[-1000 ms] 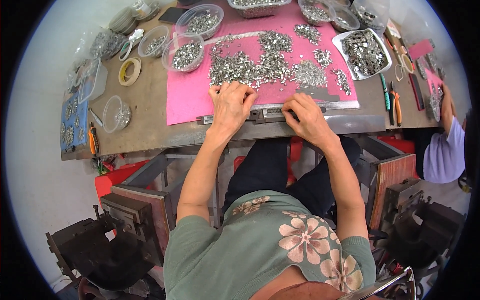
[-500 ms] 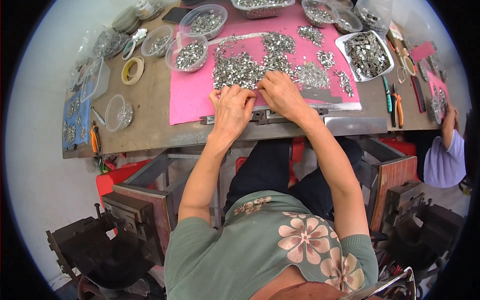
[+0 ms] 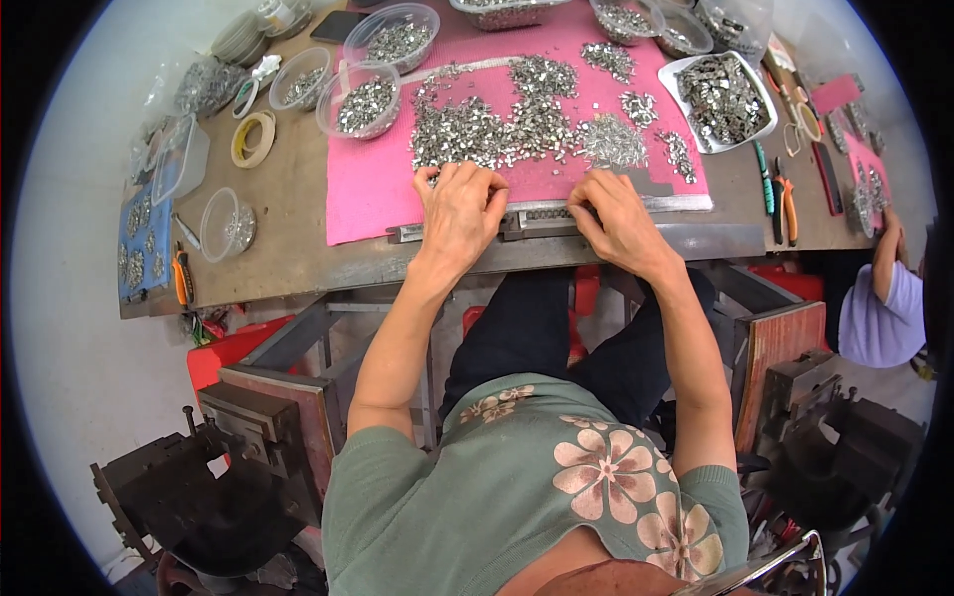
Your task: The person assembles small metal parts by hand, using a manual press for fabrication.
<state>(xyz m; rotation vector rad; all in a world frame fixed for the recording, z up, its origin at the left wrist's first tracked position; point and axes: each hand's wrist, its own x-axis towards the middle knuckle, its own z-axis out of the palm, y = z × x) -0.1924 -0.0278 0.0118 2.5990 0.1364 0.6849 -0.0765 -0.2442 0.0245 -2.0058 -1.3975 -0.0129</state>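
Bumping the rail (image 3: 547, 229) could unseat its small parts (image 3: 545, 215); left hand (image 3: 460, 214) and right hand (image 3: 622, 226) curl narrowly, anything pinched cannot be told.

Head view of a bench (image 3: 296, 204): the left hand (image 3: 460, 209) and right hand (image 3: 624, 226), fingers bent, over a metal bar (image 3: 513, 228) at the near edge of a pink mat (image 3: 368, 204); beyond, heaped metal pieces (image 3: 459, 134); right, a white tray (image 3: 740, 144), pliers (image 3: 791, 211) and a co-worker's arm (image 3: 884, 260); left, tape (image 3: 266, 147); whether either hand grips anything cannot be told
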